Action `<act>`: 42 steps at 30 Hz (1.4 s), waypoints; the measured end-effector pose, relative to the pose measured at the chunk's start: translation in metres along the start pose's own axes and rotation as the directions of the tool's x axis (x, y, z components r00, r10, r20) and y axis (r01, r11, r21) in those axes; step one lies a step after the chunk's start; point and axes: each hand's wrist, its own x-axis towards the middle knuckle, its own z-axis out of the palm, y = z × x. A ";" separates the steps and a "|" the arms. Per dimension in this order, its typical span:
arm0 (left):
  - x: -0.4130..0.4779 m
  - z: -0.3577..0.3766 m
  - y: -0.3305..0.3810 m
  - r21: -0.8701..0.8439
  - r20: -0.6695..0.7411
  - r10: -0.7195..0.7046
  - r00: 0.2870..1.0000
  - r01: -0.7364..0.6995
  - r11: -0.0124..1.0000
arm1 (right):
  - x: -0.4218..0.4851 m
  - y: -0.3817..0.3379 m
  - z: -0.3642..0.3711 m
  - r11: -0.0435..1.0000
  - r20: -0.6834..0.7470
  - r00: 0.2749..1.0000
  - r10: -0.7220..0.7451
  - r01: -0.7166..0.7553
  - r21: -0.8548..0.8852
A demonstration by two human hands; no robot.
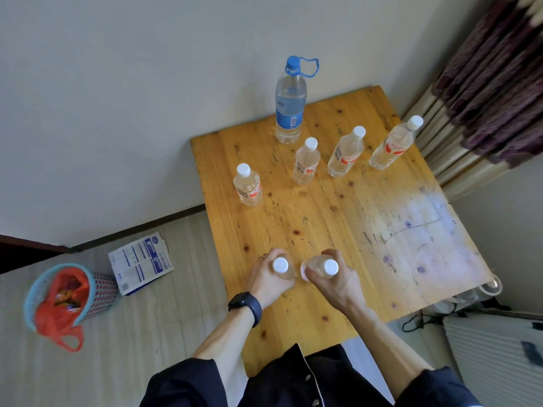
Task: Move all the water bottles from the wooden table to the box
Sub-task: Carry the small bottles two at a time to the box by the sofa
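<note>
On the wooden table (367, 230), my left hand (269, 282) grips a small white-capped water bottle (281, 266), and my right hand (335, 282) grips another one (329, 267) right beside it, near the table's front edge. Several more small bottles stand upright farther back: one at the left (247, 185), one in the middle (306, 161), and two toward the right (346, 152) (393, 143). A tall bottle with a blue cap and label (289, 104) stands at the far edge by the wall. No box shows in view.
A blue basket lined with an orange bag (67, 298) lies on the floor at left, with a white-and-blue packet (140, 262) beside it. Curtains (484, 83) hang at the right. A cable and clear objects (470, 295) lie below the table's right corner.
</note>
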 end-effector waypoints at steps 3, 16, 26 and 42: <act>0.004 -0.019 0.022 0.056 -0.015 0.124 0.992 -0.122 0.991 | -0.016 0.003 -0.024 0.999 -0.129 0.992 0.002 0.005 0.052; -0.018 0.044 0.200 0.179 0.287 0.615 0.735 -0.672 0.719 | -0.156 0.042 -0.173 0.957 -0.695 0.665 0.274 -0.117 0.265; -0.203 0.233 0.276 0.094 0.617 0.718 0.322 -0.936 0.339 | -0.384 0.166 -0.228 0.919 -0.908 0.173 0.381 -0.176 0.352; -0.602 0.544 0.267 -0.437 0.840 0.403 -0.363 -0.893 0.107 | -0.782 0.322 -0.202 0.581 -0.607 -0.488 0.627 -0.225 0.782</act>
